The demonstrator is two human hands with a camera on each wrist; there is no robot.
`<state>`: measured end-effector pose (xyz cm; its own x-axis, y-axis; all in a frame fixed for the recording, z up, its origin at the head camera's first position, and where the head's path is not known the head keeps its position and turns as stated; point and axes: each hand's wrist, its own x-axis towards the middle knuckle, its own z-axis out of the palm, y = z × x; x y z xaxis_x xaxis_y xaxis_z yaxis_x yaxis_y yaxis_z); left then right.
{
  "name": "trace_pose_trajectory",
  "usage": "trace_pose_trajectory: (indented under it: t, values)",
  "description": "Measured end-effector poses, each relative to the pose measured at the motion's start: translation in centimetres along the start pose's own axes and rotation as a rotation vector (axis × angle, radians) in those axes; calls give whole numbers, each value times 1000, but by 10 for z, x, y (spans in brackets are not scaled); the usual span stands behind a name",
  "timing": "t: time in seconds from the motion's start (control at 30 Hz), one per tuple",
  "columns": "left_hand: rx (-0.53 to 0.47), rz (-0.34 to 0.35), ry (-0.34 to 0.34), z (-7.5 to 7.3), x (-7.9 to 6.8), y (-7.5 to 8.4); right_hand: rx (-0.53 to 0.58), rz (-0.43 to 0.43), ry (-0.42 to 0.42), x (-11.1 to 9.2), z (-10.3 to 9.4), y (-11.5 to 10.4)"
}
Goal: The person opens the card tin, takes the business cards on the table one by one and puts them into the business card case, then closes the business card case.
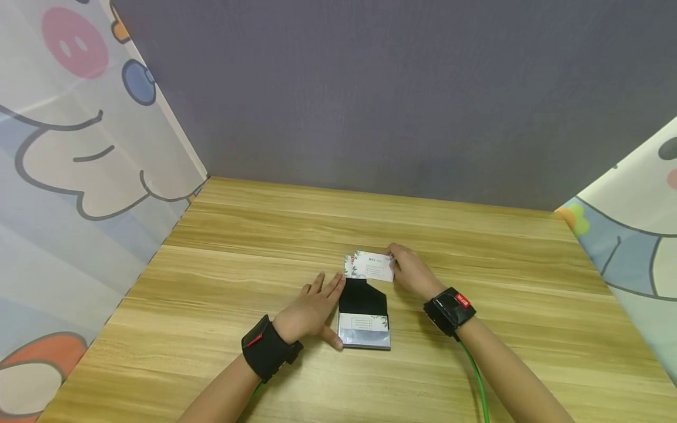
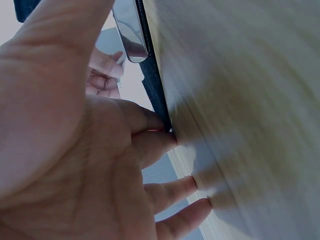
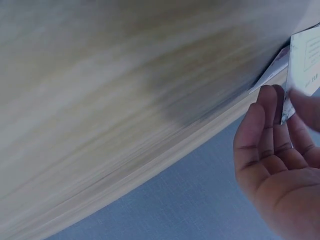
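A white rectangular paper card printed with green leaves and small dark text [image 1: 376,267] has its long axis running left to right across the person's view, its right end very slightly nearer the body. It sits just left of the right hand [image 1: 415,274], which pinches it at that right end between thumb and fingers; the right wrist view shows the card tilted up there. A second white leaf-printed card with a red mark [image 1: 348,267] shows past its left end, lower down by the wood-grained desk [image 1: 254,235].

Just nearer the body lies an opened black card case [image 1: 362,299] on the desk, its long axis running away from the person and its tapered flap pointing to the far side. A shiny silver panel [image 1: 365,338] covers its near end, and a white printed card inside the case [image 1: 362,322] shows above that panel, long axis left to right. The case is directly right of the left hand [image 1: 311,311], whose fingers are extended and spread, grasping nothing, with the thumb at the near left corner and fingertips beside the flap's left edge.
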<state>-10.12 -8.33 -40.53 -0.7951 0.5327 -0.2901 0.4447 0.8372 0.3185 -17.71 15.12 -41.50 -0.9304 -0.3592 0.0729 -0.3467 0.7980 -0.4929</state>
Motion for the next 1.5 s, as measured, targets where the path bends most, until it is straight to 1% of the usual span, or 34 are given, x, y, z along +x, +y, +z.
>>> trace_pose_trajectory:
  t: [0.27, 0.6, 0.83, 1.1, 1.27, 1.5]
  values:
    - [-6, 7, 1, 0, -1, 1, 12, -6, 45, -2, 0, 0]
    - [1, 3, 1, -1, 0, 1, 25, 1, 58, -4, -2, -2]
    - [0, 9, 7, -1, -1, 1, 18, -41, 71, -9, -4, -7]
    - [-9, 5, 7, -1, -1, 1, 23, -34, 14, -15, -3, -14]
    - [-2, -1, 3, 1, 0, 1, 46, -62, -12, -19, -3, -19]
    - [5, -8, -1, 1, 1, 1, 79, -44, -88, -26, -3, -27]
